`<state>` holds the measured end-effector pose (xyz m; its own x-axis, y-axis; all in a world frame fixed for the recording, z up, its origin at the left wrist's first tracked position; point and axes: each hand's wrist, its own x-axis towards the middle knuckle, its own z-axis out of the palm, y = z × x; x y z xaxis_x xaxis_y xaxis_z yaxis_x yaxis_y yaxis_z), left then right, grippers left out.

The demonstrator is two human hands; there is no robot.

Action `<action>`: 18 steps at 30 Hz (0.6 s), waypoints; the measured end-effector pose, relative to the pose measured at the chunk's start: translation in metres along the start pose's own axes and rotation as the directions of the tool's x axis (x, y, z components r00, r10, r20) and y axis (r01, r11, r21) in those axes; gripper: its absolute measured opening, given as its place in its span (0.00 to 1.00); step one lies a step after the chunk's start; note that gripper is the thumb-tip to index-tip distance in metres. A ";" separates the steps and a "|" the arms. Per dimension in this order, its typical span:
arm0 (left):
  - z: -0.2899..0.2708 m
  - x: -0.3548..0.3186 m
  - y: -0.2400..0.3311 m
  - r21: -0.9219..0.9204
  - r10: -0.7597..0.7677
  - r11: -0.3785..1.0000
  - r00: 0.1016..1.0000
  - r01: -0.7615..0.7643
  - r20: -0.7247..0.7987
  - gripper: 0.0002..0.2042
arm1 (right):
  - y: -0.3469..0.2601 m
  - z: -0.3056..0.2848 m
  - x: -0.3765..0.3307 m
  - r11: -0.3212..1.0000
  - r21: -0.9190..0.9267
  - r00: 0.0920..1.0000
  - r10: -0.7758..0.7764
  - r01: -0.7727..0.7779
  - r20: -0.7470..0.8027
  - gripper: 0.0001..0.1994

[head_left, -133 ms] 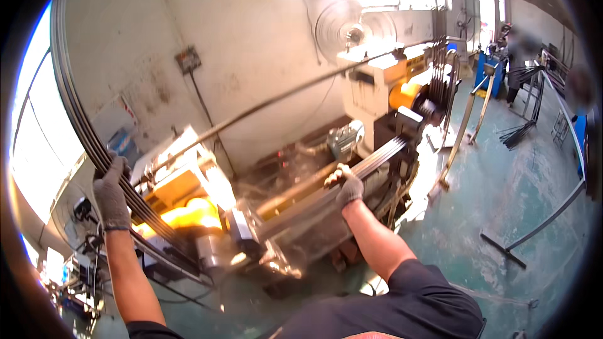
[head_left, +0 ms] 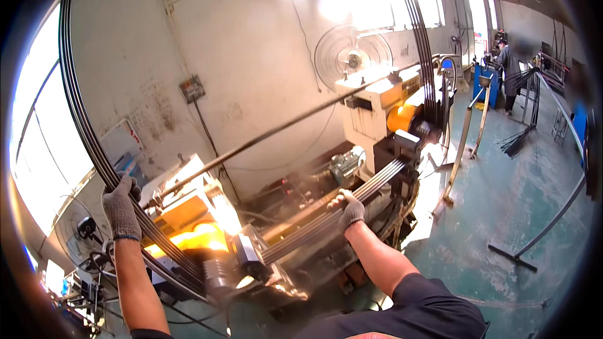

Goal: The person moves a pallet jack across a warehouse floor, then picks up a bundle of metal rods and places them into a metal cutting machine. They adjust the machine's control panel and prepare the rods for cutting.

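Note:
A bundle of long, thin metal rods runs between two machine heads, its middle stretch (head_left: 314, 232) lying level while both ends rise steeply. My left hand (head_left: 122, 207), in a grey knit glove, is closed around the left rising rods (head_left: 85, 113), just above the near machine head (head_left: 195, 238). On the level stretch, my gloved right hand (head_left: 350, 210) has its fingers curled over the rods, close to the far machine head (head_left: 377, 103). The right rising rods (head_left: 422, 44) stand beside that head's yellow part. Blur and glare hide how the rods sit in the heads.
A long bar (head_left: 276, 130) spans the heads behind the rods. A motor (head_left: 345, 162) sits low near the wall, and a round fan (head_left: 353, 59) stands behind. At right are metal stands (head_left: 461, 157) on the green floor; a person (head_left: 510, 72) works farther off.
The view has shifted a little, and both hands keep their places on the rods. The right rising rods now lean more to the left and show more clearly.

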<state>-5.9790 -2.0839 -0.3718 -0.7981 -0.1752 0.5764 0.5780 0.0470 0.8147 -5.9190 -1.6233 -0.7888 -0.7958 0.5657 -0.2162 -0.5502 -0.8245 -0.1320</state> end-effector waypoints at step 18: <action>0.029 0.005 -0.012 -0.025 0.032 0.999 0.998 -0.030 0.060 0.06 | 0.005 -0.015 0.022 0.993 0.066 0.992 0.099 -0.094 -0.076 0.08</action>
<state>-5.9947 -2.0564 -0.3768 -0.7881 -0.1139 0.6049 0.6061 0.0280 0.7949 -5.9353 -1.6151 -0.8090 -0.8245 0.4789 -0.3013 -0.4887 -0.8712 -0.0472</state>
